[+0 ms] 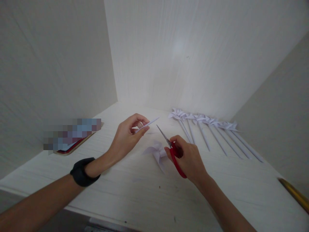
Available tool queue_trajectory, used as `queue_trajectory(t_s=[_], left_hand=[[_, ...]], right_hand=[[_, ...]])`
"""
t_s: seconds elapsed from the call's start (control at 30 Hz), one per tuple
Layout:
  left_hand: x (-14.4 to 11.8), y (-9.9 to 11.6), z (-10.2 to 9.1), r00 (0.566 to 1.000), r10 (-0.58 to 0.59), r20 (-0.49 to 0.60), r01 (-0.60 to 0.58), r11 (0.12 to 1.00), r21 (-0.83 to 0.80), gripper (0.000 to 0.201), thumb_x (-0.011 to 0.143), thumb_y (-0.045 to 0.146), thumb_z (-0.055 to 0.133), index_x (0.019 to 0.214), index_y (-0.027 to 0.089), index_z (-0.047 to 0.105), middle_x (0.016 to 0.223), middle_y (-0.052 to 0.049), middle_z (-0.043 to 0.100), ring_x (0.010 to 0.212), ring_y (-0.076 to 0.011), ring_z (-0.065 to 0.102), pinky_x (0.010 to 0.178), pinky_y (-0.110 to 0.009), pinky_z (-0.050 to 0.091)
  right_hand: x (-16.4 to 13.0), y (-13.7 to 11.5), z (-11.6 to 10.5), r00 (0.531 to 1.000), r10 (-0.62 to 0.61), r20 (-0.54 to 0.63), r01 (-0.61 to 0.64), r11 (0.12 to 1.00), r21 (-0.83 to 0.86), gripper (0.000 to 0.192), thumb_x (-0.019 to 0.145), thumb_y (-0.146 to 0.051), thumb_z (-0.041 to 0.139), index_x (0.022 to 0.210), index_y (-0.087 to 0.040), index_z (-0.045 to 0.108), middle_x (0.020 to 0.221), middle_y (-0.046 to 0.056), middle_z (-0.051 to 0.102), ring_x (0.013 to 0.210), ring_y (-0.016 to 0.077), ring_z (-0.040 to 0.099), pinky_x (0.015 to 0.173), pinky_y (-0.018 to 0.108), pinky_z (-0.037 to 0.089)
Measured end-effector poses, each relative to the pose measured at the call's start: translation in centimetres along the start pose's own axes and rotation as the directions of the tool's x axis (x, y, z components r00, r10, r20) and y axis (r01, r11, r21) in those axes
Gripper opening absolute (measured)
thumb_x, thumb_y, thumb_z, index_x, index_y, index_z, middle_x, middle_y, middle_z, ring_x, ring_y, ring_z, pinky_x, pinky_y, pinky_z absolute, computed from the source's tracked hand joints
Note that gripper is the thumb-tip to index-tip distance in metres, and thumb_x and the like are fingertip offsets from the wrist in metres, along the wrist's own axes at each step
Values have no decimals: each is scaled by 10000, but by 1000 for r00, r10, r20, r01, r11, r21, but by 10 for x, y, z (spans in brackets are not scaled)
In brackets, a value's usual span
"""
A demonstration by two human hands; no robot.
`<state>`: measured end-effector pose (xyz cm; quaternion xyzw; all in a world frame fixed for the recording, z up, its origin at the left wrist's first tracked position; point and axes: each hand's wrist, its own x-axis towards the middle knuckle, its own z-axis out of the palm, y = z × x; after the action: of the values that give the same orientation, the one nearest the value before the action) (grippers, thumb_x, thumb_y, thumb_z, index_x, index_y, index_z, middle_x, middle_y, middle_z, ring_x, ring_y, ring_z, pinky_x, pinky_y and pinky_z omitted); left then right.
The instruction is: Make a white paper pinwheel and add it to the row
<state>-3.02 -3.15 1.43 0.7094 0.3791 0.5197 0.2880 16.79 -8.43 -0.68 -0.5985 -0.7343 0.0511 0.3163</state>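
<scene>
Between thumb and fingers my left hand (131, 132) pinches a thin white paper stick (152, 121), whose pointed end sticks out to the upper right. My right hand (189, 156) grips red-handled scissors (177, 161) by the finger loops. The metal blades look closed, and their tip is just right of the stick, apart from it. On the white surface below the hands lies a white paper pinwheel head (158, 153), partly hidden by my right hand and the scissors.
A row of white paper pinwheels (205, 120) on sticks lies at the back right against the wall. Some pixelated items on a tray (72, 148) are at the left. A gold-coloured object (293, 195) rests at the right edge. White walls (173, 64) enclose the surface.
</scene>
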Motion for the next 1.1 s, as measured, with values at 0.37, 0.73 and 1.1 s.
queue_trajectory(t_s=[0.37, 0.73, 1.1], left_hand=[[0, -3, -1, 1000, -3, 25, 3, 1000, 30, 168, 803, 324, 607, 843, 163, 579, 762, 2, 551, 670, -92, 515, 501, -164, 400], [-2, -4, -1, 995, 94, -24, -89, 986, 142, 66, 803, 248, 605, 838, 194, 588, 777, 13, 562, 692, -96, 537, 574, -186, 438], [-2, -3, -2, 976, 216, -14, -206, 948, 244, 19, 815, 194, 584, 834, 192, 583, 780, 3, 561, 694, -100, 531, 551, -183, 435]], right_hand=[[2, 1, 1, 986, 164, 43, -165, 986, 18, 190, 794, -394, 527, 845, -215, 490, 647, 6, 635, 560, 156, 562, 545, 256, 383], [8, 15, 7, 974, 220, -54, -207, 960, 187, 224, 764, -260, 497, 982, -225, 462, 790, 33, 667, 695, 190, 641, 626, 298, 481], [10, 11, 1, 981, 192, -16, -188, 972, 140, 271, 712, -387, 638, 889, -221, 517, 678, -4, 643, 605, 163, 590, 575, 257, 429]])
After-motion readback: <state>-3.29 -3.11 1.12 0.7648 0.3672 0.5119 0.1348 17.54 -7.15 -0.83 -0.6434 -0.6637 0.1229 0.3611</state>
